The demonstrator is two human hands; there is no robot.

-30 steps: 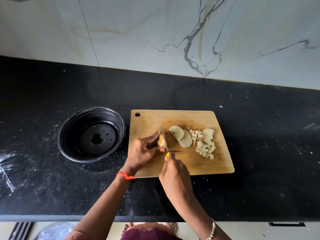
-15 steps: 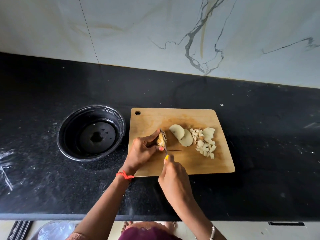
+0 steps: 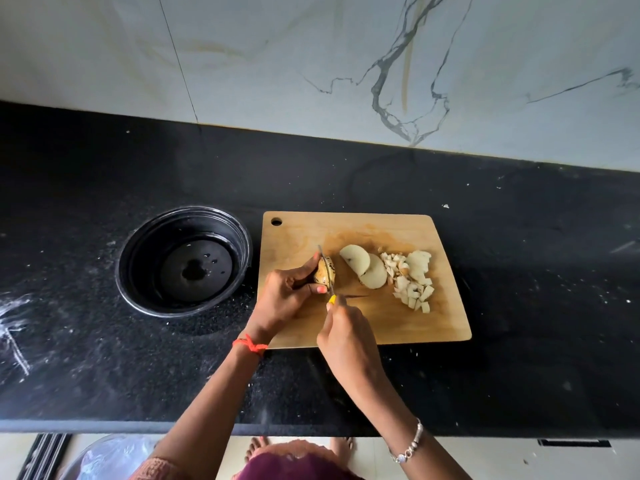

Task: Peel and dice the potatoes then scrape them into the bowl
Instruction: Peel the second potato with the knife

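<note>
Left hand [image 3: 287, 292] is pinning a potato chunk [image 3: 323, 274] on the wooden cutting board [image 3: 346, 327], grip narrow and closed around it; fingers are covering the chunk's left side, so how much potato remains is hard to tell. Dark spots are showing on the chunk's visible face. Right hand [image 3: 349, 341] is wrapping a knife [image 3: 327, 271], grip closed on the handle; only a yellow bit of handle is peeking out above the knuckles, the rest is hidden in the fist. Thin blade is running along the chunk's right side, touching it; how deep it is sitting in the potato cannot be made out.

Two round potato slices [image 3: 363, 270] are lying overlapped near the board's centre, just right of the chunk. Pile of diced potato [image 3: 412, 282] is sitting toward the board's right edge, touching the slices; individual cubes are blurring together.

Black bowl [image 3: 138, 265] is sitting on the black surface [image 3: 519, 306] just beside the board's left edge, holding no potato; a few droplets and glare are showing on its bottom.

Red thread [image 3: 250, 345] is circling the left wrist, silver bracelet [image 3: 412, 443] the right. At the bottom edge, bare toes [image 3: 256, 446] and something clear and shiny [image 3: 110, 455] are being cut off below the surface's front edge; the shiny item cannot be identified. Marble wall [image 3: 311, 57] is running behind the back edge.
</note>
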